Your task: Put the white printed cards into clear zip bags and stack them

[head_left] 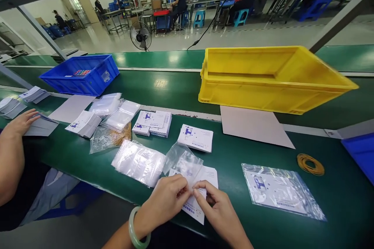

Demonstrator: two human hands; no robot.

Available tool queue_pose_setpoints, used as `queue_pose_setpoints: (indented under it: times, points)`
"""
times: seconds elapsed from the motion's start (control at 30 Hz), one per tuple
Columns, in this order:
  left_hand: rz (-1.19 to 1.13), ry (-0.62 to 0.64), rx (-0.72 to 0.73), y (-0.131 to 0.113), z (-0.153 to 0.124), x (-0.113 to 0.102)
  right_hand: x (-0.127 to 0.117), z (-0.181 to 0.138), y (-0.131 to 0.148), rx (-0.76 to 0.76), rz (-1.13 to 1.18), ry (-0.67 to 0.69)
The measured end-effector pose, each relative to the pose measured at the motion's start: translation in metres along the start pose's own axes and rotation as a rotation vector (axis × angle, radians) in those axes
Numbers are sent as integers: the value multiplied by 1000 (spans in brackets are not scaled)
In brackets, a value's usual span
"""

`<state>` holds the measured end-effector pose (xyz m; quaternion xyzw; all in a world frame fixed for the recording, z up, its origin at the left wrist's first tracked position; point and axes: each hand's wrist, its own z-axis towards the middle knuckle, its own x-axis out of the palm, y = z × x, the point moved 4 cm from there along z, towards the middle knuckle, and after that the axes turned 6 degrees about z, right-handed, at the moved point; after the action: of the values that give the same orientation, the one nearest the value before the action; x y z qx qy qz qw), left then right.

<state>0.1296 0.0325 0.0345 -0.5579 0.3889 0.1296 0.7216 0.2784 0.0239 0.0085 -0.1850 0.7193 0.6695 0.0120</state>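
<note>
In the head view my left hand [168,198], with a pale green bangle at its wrist, pinches the near edge of a clear plastic bag [182,159]. My right hand [217,206] meets it fingertip to fingertip, its thumb and forefinger closed on the same bag edge. Under both hands lie white printed leaflets [194,208], partly covered by fingers and bag. Left of them is a stack of clear bags [138,161]; just beyond stands a stack of printed leaflets [195,138]. A bagged leaflet [274,188] lies to the right.
Rubber bands [310,164] lie at the right. Beyond are a yellow bin [263,95] and a blue bin [84,81]. More leaflet stacks [153,122] and bags [121,114] spread leftward. A co-worker's hand [22,122] rests over papers at the far left.
</note>
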Motion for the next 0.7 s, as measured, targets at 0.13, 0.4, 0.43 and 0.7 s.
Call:
queue_pose_setpoints:
  times: [0.13,0.4,0.43,0.7]
  points:
    - [31,-7,27,-3,0,1,3,1,4,-20,-32,19]
    - [-14,-95,1,-6,1,-6,3,2,4,-1,-1,-53]
    - [5,-111,15,-6,1,-5,3,2,6,-17,-12,-59]
    - [295,-358,123,-5,-2,0,10,5,5,-142,-161,-44]
